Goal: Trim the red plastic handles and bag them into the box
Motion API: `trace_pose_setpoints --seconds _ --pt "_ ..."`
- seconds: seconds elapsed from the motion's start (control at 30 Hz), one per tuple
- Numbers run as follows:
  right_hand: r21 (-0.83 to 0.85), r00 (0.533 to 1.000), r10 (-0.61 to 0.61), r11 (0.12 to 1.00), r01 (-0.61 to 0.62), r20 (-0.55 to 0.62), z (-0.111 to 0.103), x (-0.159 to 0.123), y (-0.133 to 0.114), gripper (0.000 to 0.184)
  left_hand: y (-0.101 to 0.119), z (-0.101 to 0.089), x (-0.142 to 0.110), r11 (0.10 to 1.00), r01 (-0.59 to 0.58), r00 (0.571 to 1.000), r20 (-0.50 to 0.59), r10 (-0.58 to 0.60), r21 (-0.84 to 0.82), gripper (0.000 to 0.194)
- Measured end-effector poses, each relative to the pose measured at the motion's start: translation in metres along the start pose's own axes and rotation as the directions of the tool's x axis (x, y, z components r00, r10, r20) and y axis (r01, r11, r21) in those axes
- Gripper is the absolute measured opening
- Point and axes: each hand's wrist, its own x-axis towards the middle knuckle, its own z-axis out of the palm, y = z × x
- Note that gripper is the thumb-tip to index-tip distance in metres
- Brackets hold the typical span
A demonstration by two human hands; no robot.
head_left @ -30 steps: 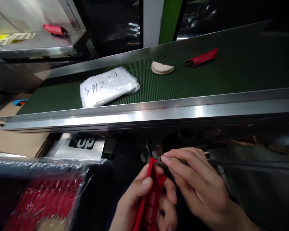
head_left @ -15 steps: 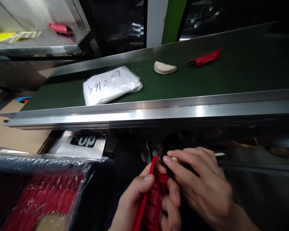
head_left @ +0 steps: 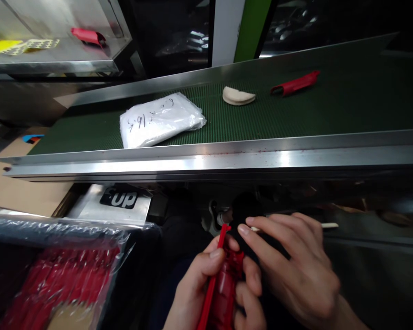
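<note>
My left hand [head_left: 206,279] is closed around a red molded plastic part [head_left: 224,286], its thumb along one raised edge. The part is long and hollow, with a narrow tip pointing up and away. Just to the right, my right hand [head_left: 296,266] pinches a slim tool with a pale, stick-like handle [head_left: 330,225]. The handle sticks out behind the knuckles, and its front end shows faintly between thumb and fingers. The pinching fingertips are close to the red part's upper end; whether the tool touches it I cannot tell.
Beyond my hands runs a green conveyor belt [head_left: 241,121] with a metal rail [head_left: 206,160]. On it lie a white plastic packet [head_left: 161,120], a pale half-round pad [head_left: 238,96] and another red part [head_left: 296,84]. A plastic-lined box [head_left: 137,229] of bagged red parts [head_left: 67,275] stands at lower left.
Both hands have shifted slightly right in view with the red part and the tool. More of the pale handle shows behind my right hand. The grips look the same.
</note>
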Motion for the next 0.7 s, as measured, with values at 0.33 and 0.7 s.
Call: trace_pose_setpoints --seconds 0.33,0.7 --pt "-0.014 0.960 0.181 0.982 -0.188 -0.215 -0.012 0.005 0.005 0.069 -0.026 -0.037 0.014 0.997 0.029 0.991 0.135 -0.019 -0.076 0.053" --pt "0.251 0.931 0.269 0.910 -0.329 0.247 -0.009 0.000 -0.028 0.029 -0.002 0.004 0.019 0.863 -0.404 0.813 -0.314 0.491 0.303 0.015"
